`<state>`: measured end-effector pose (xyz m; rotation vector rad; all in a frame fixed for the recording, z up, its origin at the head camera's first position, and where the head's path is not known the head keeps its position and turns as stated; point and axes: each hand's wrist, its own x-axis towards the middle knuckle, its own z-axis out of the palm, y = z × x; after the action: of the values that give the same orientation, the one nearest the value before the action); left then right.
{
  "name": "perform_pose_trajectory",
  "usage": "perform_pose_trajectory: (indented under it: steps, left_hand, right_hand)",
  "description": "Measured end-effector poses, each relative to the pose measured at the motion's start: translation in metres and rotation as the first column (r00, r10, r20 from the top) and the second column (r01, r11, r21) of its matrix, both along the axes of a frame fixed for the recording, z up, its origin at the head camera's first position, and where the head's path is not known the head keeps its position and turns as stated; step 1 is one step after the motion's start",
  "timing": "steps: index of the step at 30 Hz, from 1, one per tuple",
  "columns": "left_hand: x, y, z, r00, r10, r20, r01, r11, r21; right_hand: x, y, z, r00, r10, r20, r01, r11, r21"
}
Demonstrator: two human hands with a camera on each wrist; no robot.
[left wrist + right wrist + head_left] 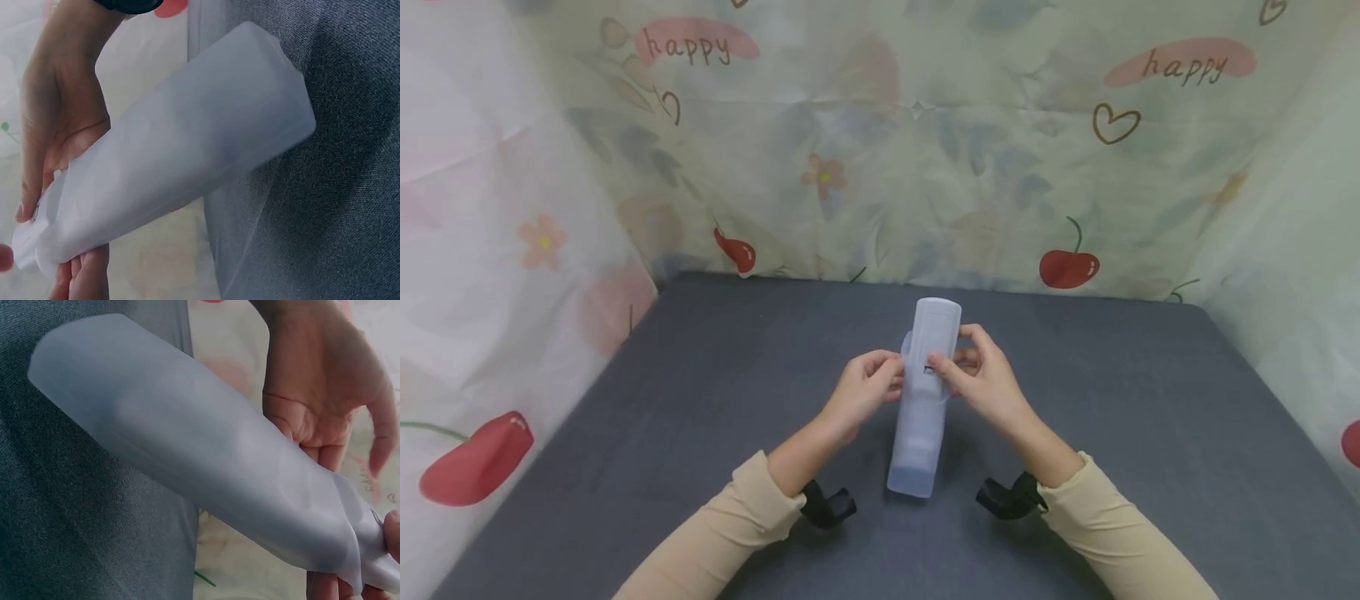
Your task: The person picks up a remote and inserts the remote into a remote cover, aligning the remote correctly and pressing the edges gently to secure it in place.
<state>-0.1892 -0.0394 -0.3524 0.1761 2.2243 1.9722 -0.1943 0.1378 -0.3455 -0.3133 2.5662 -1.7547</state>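
Observation:
A long, translucent white plastic case point(918, 425) leans upright over the grey table, its lower end close to the surface. My right hand point(991, 382) grips its upper half, thumb across the front over a small dark mark, fingers on the far side. At the opposite edge, my left hand point(867, 387) holds the case with bent fingers. The right wrist view shows the left hand point(322, 394) with its fingers passing behind the case point(206, 437) and its thumb held off the surface. Near the case's narrower end, an overlapping collar-like part point(47, 253) shows in the left wrist view.
A grey cloth-covered table point(760, 333) spreads around the hands. Patterned curtains point(895, 192) with cherries and flowers stand behind it and on both sides. Black wrist mounts point(829, 507) sit below both forearms, just above the table.

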Motion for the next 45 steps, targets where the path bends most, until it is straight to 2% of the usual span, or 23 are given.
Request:
perform_pose_trajectory:
  steps: [4, 7, 10, 13, 16, 19, 22, 26, 32, 36, 42, 45]
  left_hand:
    - [0.001, 0.001, 0.001, 0.998, -0.031, -0.055, 0.026, 0.996, -0.091]
    - [-0.001, 0.003, 0.0, 0.994, -0.032, -0.102, 0.015, 0.986, -0.165]
    - [-0.001, 0.003, -0.001, 0.987, -0.029, -0.157, -0.002, 0.981, -0.194]
    - [-0.001, 0.003, -0.002, 0.976, -0.028, -0.215, -0.017, 0.979, -0.204]
    - [0.0, 0.002, -0.002, 0.97, -0.017, -0.243, -0.033, 0.98, -0.199]
    - [0.0, 0.001, -0.002, 0.973, -0.014, -0.229, -0.025, 0.986, -0.167]
    - [-0.001, 0.001, -0.004, 0.978, -0.016, -0.206, -0.012, 0.991, -0.132]
    - [-0.001, 0.002, -0.006, 0.981, -0.02, -0.195, 0.004, 0.997, -0.081]
    - [0.0, 0.004, -0.006, 0.98, -0.015, -0.198, 0.009, 0.999, -0.031]
    - [0.001, 0.005, -0.005, 0.98, -0.018, -0.201, 0.013, 1.0, -0.024]
    - [0.001, 0.004, -0.004, 0.978, -0.002, -0.21, -0.002, 1.0, -0.021]
    - [0.0, 0.003, -0.004, 0.977, 0.002, -0.212, -0.009, 1.0, -0.03]
  right_hand:
    - [0.0, 0.001, 0.001, 1.0, 0.003, 0.009, -0.003, 1.0, 0.019]
    - [0.0, 0.002, 0.002, 1.0, 0.022, 0.013, -0.022, 0.999, 0.038]
    - [0.001, 0.003, 0.002, 0.998, 0.052, 0.025, -0.053, 0.997, 0.05]
    - [0.001, 0.006, 0.003, 0.994, 0.097, 0.055, -0.098, 0.995, 0.023]
    - [0.002, 0.011, 0.004, 0.985, 0.153, 0.081, -0.152, 0.988, -0.014]
    - [0.002, 0.015, 0.004, 0.977, 0.198, 0.078, -0.196, 0.98, -0.035]
    - [0.003, 0.017, 0.003, 0.976, 0.217, 0.018, -0.217, 0.976, -0.018]
    - [0.005, 0.016, 0.001, 0.979, 0.192, -0.067, -0.192, 0.981, 0.014]
    - [0.005, 0.013, -0.002, 0.991, 0.085, -0.104, -0.084, 0.996, 0.015]
    - [0.004, 0.012, -0.002, 0.995, 0.031, -0.096, -0.028, 0.999, 0.034]
    - [0.003, 0.012, -0.003, 0.998, 0.037, -0.041, -0.032, 0.993, 0.11]
    - [0.004, 0.011, -0.004, 0.999, 0.026, -0.04, -0.02, 0.99, 0.14]
